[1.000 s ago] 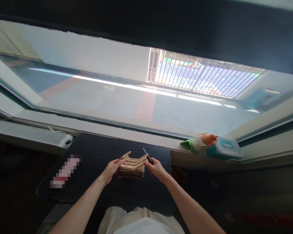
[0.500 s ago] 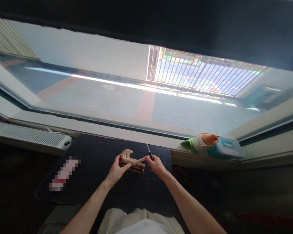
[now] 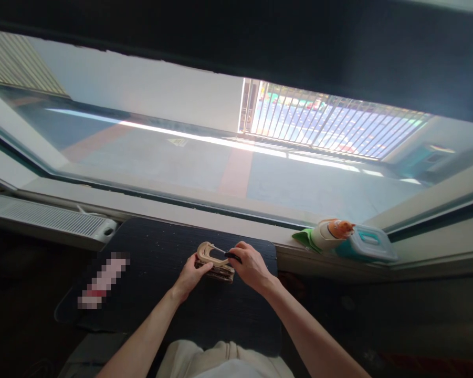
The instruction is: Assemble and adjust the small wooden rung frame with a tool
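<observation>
A pale, wood-coloured piece [image 3: 203, 251] with a C-shaped curl at its left end rests on a rough brown block [image 3: 222, 273]; whether they are joined I cannot tell. My left hand [image 3: 189, 273] is closed on the left end of both, its thumb along the near side. In my right hand [image 3: 249, 262] is a slim black-handled tool [image 3: 233, 256] with a thin metal shaft; its exact kind is too small to tell. The shaft points left, and its tip is at the upper end of the curl.
Under my hands is a black table [image 3: 161, 236] with small pale specks. A blurred pink and red item [image 3: 102, 283] lies at its left. On the windowsill stand a white and orange container [image 3: 330, 232], something green [image 3: 305, 239] and a teal lidded box [image 3: 372, 244]. A radiator [image 3: 63, 215] is left.
My right hand has let go of the right end of the pale piece and turned the tool from pointing up to pointing left, its tip now at the curl. My left hand keeps its hold.
</observation>
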Available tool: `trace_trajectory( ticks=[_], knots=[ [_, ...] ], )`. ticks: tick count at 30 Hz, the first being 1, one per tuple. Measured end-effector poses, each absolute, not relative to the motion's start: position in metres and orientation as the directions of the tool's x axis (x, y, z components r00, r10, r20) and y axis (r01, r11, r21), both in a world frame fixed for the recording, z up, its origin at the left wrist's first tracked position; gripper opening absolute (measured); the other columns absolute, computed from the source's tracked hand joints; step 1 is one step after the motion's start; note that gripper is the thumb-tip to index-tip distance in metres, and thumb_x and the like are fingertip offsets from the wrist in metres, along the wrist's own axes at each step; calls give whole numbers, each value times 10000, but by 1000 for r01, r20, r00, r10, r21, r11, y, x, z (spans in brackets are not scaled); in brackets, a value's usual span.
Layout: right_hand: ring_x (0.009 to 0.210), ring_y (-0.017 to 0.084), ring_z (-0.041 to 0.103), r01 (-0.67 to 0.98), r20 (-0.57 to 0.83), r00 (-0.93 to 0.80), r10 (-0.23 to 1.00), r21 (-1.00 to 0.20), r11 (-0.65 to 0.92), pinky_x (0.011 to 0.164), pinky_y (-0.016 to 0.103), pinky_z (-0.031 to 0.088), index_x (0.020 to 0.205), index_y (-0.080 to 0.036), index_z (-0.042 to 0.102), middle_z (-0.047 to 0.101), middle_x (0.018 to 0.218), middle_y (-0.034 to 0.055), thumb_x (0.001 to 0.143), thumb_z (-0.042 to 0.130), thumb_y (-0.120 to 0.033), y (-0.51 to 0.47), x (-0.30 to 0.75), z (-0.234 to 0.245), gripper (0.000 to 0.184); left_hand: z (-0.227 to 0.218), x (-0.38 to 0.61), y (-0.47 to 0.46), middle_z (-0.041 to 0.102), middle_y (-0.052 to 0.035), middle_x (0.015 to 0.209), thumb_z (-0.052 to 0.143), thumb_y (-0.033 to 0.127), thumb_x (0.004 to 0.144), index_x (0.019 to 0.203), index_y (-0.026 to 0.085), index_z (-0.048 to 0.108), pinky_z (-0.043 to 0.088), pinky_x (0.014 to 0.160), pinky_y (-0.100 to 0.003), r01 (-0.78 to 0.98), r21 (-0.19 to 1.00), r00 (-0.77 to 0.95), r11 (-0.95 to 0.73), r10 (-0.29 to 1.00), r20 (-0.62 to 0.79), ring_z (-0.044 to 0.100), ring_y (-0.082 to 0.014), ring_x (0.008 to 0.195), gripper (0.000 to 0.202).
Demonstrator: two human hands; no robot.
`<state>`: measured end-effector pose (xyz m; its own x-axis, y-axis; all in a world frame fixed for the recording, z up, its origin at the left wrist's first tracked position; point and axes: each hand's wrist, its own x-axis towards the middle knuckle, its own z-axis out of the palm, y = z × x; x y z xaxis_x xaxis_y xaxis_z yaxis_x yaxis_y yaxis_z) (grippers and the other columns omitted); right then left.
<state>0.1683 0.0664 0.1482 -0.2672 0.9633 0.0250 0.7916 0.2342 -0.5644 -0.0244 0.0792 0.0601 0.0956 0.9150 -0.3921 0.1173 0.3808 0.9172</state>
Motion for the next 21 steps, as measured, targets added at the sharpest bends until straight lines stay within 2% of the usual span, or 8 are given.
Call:
trace_trajectory(
  ticks=[2,4,8,10,15,16,18,21],
  knots=[
    [863,136,503,708,119,-289,950,-642,296,759,245,377,980,-205,571,549,963,39,833,447,-237,64,161,147,195,60,-24,79,642,-112,1023,664,350,612,1066,108,548,450,837,-307,113,917,85,382,916,-392,596,-212,933,528],
    [897,136,505,672,173,-295,940,-662,333,781,252,379,1025,-194,521,536,1009,52,850,412,-226,63,156,140,209,62,-22,79,655,-110,981,658,349,607,1019,98,572,454,820,-315,133,908,77,397,909,-409,599,-219,915,490],
    [820,149,527,802,5,-276,961,-550,233,727,264,398,923,-170,513,552,878,55,844,404,-197,66,153,126,138,68,-21,78,663,-104,950,656,339,600,972,104,591,464,774,-321,163,882,111,441,881,-461,599,-233,907,445],
    [809,149,531,811,4,-271,963,-538,230,719,261,399,920,-170,507,553,873,53,846,408,-210,69,154,129,129,68,-22,77,660,-103,963,655,328,605,977,110,589,464,768,-314,142,881,136,452,872,-470,601,-228,902,436],
    [947,142,500,676,254,-343,904,-602,425,804,255,379,1061,-170,445,520,1059,87,880,349,-230,64,154,143,214,65,-23,76,655,-102,981,650,320,617,1010,119,576,462,764,-299,89,880,146,466,868,-474,608,-209,883,447],
    [952,149,499,687,233,-370,899,-583,434,795,257,383,1059,-168,448,521,1063,94,877,354,-227,61,154,140,213,65,-23,77,654,-103,980,653,322,611,1008,121,575,463,757,-297,91,876,144,473,864,-481,608,-209,880,452],
    [837,154,525,740,126,-427,896,-521,426,726,265,398,970,-164,483,558,935,81,863,376,-212,57,152,128,159,66,-22,78,654,-103,971,659,328,599,994,122,574,468,734,-295,105,863,131,494,853,-504,607,-212,875,454],
    [795,155,520,793,91,-350,932,-501,347,721,273,387,934,-171,495,566,891,66,857,388,-231,55,153,118,145,69,-22,79,652,-99,964,662,326,584,989,134,567,474,692,-295,88,830,116,551,822,-558,609,-212,856,458]
  ],
)
